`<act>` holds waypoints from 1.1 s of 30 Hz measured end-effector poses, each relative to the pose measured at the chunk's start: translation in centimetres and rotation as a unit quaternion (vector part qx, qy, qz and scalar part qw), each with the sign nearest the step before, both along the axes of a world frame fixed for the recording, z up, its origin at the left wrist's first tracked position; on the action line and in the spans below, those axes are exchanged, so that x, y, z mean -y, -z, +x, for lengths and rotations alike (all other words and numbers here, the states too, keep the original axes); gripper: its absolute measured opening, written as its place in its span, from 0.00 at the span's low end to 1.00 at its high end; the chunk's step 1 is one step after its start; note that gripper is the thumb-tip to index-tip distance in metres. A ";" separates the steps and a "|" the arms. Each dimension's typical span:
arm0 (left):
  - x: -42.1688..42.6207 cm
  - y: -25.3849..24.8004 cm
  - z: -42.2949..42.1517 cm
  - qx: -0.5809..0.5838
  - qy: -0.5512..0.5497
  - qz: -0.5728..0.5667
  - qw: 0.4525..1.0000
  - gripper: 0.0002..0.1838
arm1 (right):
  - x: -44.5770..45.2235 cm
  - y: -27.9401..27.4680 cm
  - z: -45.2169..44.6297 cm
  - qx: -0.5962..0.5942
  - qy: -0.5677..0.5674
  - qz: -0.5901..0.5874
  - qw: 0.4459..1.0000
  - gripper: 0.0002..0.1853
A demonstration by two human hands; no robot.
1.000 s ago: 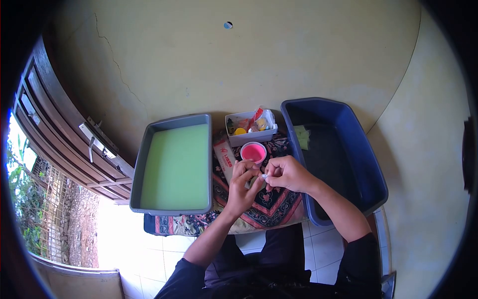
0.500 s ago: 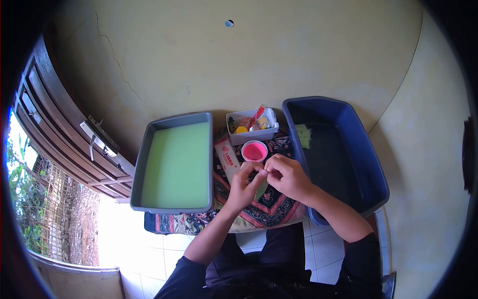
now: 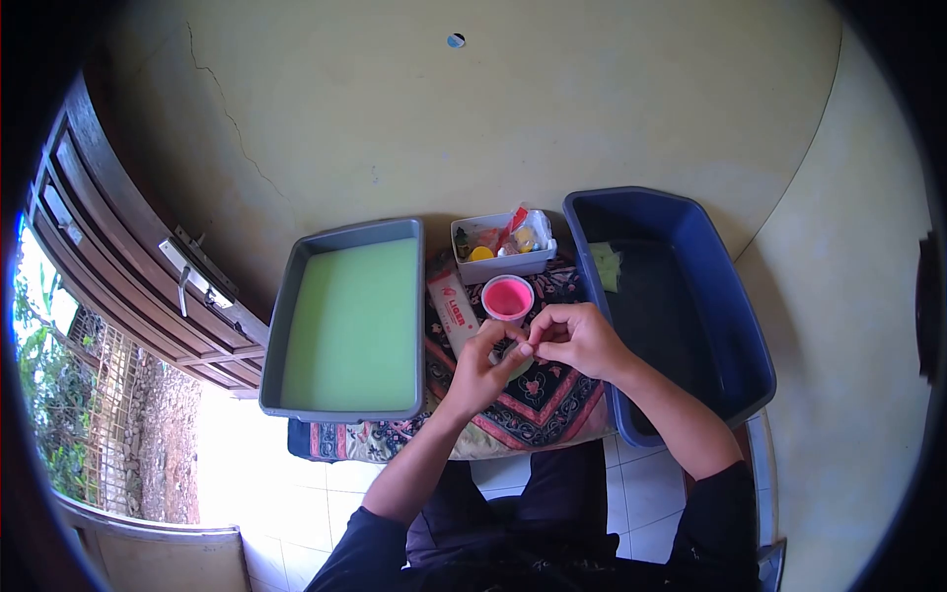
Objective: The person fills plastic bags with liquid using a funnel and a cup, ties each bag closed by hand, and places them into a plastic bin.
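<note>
Right now, from far off, I see the left hand [image 3: 483, 370] and the right hand [image 3: 579, 342] up close together over the flowery cloth [image 3: 538, 422]. They meet at the fingertips, and the thumbs and fingers are pinched together. They grip a small pale green thing [image 3: 521, 368] by its top, and it shows just below the fingers. The fingers hide a lot of it, so I can't tell its whole shape. Just past the hands I see a cup [image 3: 508, 296] with a white rim, and it is pink inside. Behind the cup sits a white box [image 3: 508, 266] with a round yellow thing [image 3: 481, 254], a red wrapper [image 3: 514, 222] and other little things in it. A long white packet [image 3: 454, 311] lies left of the cup, and I can read LIGER on it. On the left I see a gray tub [image 3: 340, 414] with light green stuff [image 3: 355, 326] in it. On the right I see a big blue tub [image 3: 666, 326]. Some pale green pieces [image 3: 606, 266] lie in it, near its left side.
</note>
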State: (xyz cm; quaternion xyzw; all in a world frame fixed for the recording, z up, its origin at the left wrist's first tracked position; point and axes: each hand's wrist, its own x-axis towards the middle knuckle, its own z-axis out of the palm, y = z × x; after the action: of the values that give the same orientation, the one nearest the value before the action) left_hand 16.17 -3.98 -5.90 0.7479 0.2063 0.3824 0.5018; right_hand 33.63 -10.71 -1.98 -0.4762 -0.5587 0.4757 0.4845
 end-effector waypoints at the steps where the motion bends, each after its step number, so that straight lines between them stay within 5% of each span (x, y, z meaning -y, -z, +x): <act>1: 0.1 -0.1 0.2 0.000 0.001 0.000 1.000 0.09 | 0.1 0.0 -0.1 0.066 0.018 0.030 0.997 0.05; 3: 0.4 -0.1 0.6 0.001 -0.039 0.072 0.997 0.09 | 0.3 -0.2 -0.3 0.132 0.036 0.060 0.989 0.06; 12: 1.4 0.3 1.7 0.036 -0.102 0.063 0.992 0.07 | 0.3 1.2 -1.4 0.256 0.103 0.198 0.941 0.11; 15: 1.2 -0.4 1.3 -0.002 -0.112 0.066 0.991 0.07 | 0.1 1.2 -1.3 0.228 0.107 0.193 0.948 0.11; 17: 0.7 0.3 1.0 0.010 -0.096 0.021 0.995 0.06 | -0.3 1.0 -0.7 0.041 0.040 0.097 0.994 0.09; 20: 0.2 0.5 0.3 0.017 -0.078 -0.008 0.997 0.07 | -0.3 0.4 -0.5 -0.043 0.007 0.044 0.998 0.09; 24: 0.7 0.4 0.6 0.014 -0.085 0.040 0.995 0.07 | -0.3 0.7 -0.6 -0.044 0.014 0.061 0.997 0.09; 33: 1.5 0.2 1.4 0.078 -0.105 0.128 0.983 0.04 | 0.8 0.4 -2.2 0.169 0.101 0.161 0.967 0.10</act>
State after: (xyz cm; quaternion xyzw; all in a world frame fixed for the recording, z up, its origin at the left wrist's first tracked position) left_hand 17.60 -5.52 -6.06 0.7482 0.1931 0.5135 0.3732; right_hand 31.40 -11.52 -2.42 -0.5193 -0.6507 0.2407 0.4990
